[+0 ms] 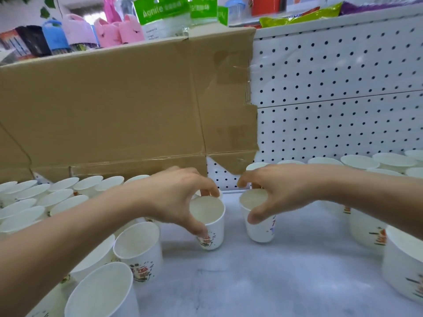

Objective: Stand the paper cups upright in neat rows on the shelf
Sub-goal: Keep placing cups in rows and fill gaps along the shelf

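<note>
Shop shelf (251, 282) with a marbled white top, cardboard sheet (114, 106) in front of the pegboard (332, 88). Upright paper cups (57, 197) crowd the left. The left hand (174, 197) pinches a printed cup (210, 223) at the rim, and the right hand (281, 186) grips a second cup (258, 227) the same way, mid-shelf. I reckon squeezing too hard buckles a rim, and a careless forearm could topple the neighbours.

There's just the one camera, worn on the person's head. It faces forward and tips down over the shelf (251, 282), near enough that the left hand (174, 197) and right hand (281, 187) sit mid-frame. Beyond them it meets cardboard (114, 106) and pegboard (343, 88) head-on; the wide lens bows the edges.
</note>
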The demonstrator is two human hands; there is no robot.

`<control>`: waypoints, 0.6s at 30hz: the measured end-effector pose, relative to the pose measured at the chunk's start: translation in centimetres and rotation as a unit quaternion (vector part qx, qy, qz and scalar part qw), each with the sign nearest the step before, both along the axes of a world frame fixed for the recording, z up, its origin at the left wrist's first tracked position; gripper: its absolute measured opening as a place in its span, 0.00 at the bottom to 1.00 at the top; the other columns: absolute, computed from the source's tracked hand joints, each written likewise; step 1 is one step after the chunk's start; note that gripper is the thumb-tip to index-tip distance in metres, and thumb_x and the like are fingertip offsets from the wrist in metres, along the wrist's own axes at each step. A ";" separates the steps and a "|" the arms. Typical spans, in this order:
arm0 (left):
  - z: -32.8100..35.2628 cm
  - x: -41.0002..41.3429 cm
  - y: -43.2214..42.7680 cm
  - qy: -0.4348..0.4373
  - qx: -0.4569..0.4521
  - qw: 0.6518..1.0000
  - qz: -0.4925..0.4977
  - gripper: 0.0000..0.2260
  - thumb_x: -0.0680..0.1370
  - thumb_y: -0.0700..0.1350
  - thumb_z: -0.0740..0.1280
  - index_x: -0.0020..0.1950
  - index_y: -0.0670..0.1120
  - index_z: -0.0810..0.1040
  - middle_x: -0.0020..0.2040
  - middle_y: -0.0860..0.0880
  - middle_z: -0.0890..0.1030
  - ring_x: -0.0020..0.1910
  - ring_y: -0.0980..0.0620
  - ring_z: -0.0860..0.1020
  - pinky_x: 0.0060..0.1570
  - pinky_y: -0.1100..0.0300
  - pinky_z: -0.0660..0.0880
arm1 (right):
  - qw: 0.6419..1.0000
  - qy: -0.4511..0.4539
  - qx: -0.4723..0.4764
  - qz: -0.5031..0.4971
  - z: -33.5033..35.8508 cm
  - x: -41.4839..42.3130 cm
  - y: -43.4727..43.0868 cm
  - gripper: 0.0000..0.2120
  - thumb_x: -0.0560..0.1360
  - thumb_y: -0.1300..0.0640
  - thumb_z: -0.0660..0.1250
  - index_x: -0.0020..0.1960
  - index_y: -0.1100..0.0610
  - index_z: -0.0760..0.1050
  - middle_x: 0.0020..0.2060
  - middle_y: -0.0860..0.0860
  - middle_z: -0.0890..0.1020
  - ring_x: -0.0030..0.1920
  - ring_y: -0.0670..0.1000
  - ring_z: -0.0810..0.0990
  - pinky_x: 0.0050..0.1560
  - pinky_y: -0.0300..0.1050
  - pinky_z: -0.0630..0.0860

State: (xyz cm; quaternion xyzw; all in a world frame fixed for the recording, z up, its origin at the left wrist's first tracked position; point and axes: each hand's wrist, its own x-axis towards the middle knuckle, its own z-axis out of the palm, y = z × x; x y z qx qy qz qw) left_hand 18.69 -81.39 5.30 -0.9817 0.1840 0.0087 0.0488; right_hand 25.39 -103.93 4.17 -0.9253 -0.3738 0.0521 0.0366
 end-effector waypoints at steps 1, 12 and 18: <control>0.0 0.4 -0.6 0.002 0.007 1.000 0.002 0.33 0.59 0.70 0.72 0.61 0.65 0.69 0.52 0.63 0.71 0.52 0.57 0.70 0.55 0.57 0.70 | 1.000 -0.003 -0.002 -0.025 0.2 0.4 -1.0 0.33 0.63 0.33 0.68 0.64 0.40 0.64 0.49 0.38 0.73 0.47 0.44 0.73 0.41 0.41 0.70; 0.3 1.9 -1.8 0.044 0.056 0.997 -0.008 0.28 0.59 0.69 0.72 0.51 0.60 0.69 0.58 0.61 0.65 0.58 0.60 0.64 0.59 0.61 0.66 | 0.986 -0.008 -0.013 -0.165 -0.4 2.5 -7.0 0.38 0.62 0.28 0.67 0.67 0.43 0.65 0.48 0.41 0.70 0.49 0.46 0.71 0.43 0.42 0.68; 0.8 3.5 -6.6 0.029 -0.093 0.995 0.002 0.27 0.56 0.72 0.71 0.47 0.59 0.73 0.44 0.61 0.76 0.43 0.63 0.75 0.44 0.58 0.77 | 0.989 -0.007 -0.004 -0.149 -0.3 3.1 -7.3 0.39 0.65 0.26 0.62 0.69 0.45 0.65 0.63 0.45 0.74 0.56 0.46 0.71 0.53 0.44 0.68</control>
